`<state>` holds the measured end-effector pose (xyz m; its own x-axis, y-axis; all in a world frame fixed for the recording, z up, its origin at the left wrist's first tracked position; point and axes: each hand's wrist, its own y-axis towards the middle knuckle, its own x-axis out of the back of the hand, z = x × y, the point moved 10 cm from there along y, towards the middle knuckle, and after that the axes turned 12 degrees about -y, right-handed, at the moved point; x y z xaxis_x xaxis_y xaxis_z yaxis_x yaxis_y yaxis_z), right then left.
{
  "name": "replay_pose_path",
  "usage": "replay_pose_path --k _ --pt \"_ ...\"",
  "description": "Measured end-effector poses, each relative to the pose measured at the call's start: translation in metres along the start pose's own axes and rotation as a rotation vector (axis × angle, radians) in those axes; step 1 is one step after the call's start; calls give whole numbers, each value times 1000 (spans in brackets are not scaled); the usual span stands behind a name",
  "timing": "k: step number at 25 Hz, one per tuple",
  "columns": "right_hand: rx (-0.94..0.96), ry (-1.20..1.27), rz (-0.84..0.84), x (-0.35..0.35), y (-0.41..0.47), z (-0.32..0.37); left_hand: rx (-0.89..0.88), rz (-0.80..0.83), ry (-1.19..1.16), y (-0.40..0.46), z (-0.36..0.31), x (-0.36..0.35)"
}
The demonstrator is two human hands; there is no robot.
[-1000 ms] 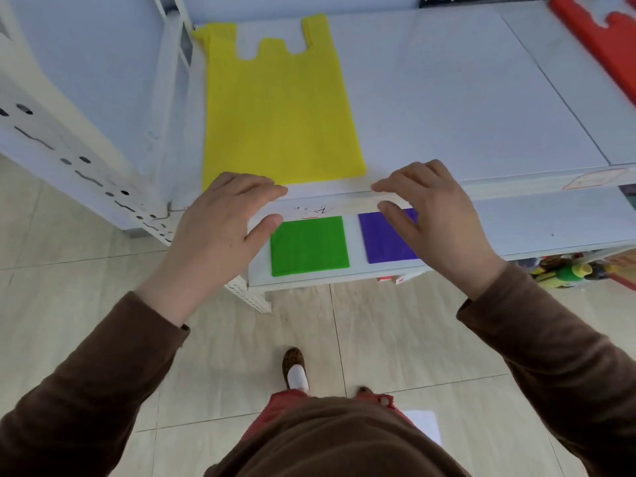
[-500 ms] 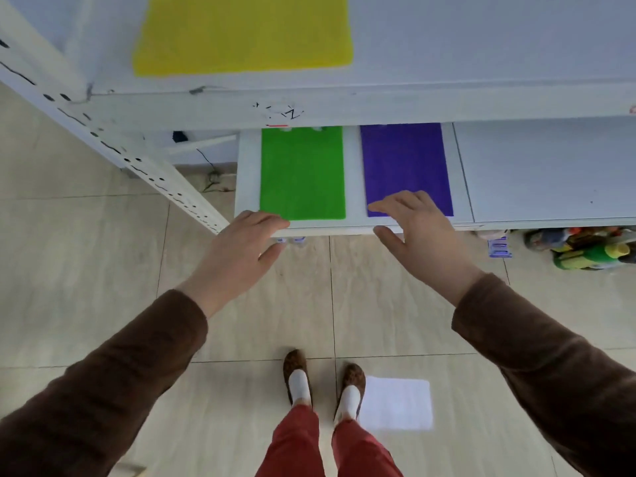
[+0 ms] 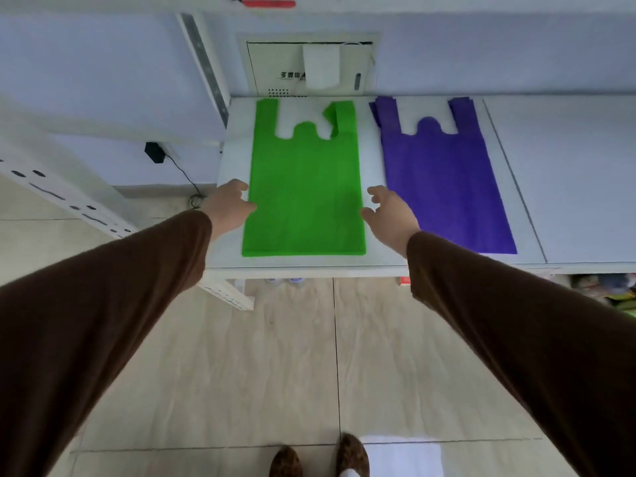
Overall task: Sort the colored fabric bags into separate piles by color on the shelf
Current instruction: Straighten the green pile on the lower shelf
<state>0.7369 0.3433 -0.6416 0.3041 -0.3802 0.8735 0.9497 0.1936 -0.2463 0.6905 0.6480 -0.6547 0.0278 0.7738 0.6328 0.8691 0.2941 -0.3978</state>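
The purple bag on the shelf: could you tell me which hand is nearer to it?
Right. The right hand overlaps the purple bag's left edge; the left hand is beyond the green bag.

Green bag (image 3: pixel 303 197): bright solid green, no pattern. Purple bag (image 3: pixel 444 180), right of the green bag: solid violet. Shelf (image 3: pixel 568 187) under both: plain white. Upright (image 3: pixel 69 197) left of the green bag: white with dark slots and holes. Plug and cable (image 3: pixel 155 152) left of the green bag: black. Panel (image 3: pixel 275 68) behind the green bag: cream, dark printed characters. Strip (image 3: pixel 270 3) far above the green bag: red. Sleeves (image 3: pixel 103 304): dark brown. Floor (image 3: pixel 275 356) below the green bag: beige tiles, dark grout lines. Shoes (image 3: pixel 351 454): brown, spotted.
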Motion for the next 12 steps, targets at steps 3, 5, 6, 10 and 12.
replay_pose_path --k 3,5,6,10,12 --pt "-100 75 11 -16 62 -15 139 -86 -87 56 16 -5" --pt "-148 129 24 -23 95 -18 171 -99 -124 84 21 -13" --pt "-174 167 33 -28 108 -16 177 -105 -144 95 21 -15" --pt "-203 238 77 -53 125 -1 187 -103 -198 108 15 -21" --pt "-237 232 15 -53 122 -9 221 -166 -177 106 23 -14"
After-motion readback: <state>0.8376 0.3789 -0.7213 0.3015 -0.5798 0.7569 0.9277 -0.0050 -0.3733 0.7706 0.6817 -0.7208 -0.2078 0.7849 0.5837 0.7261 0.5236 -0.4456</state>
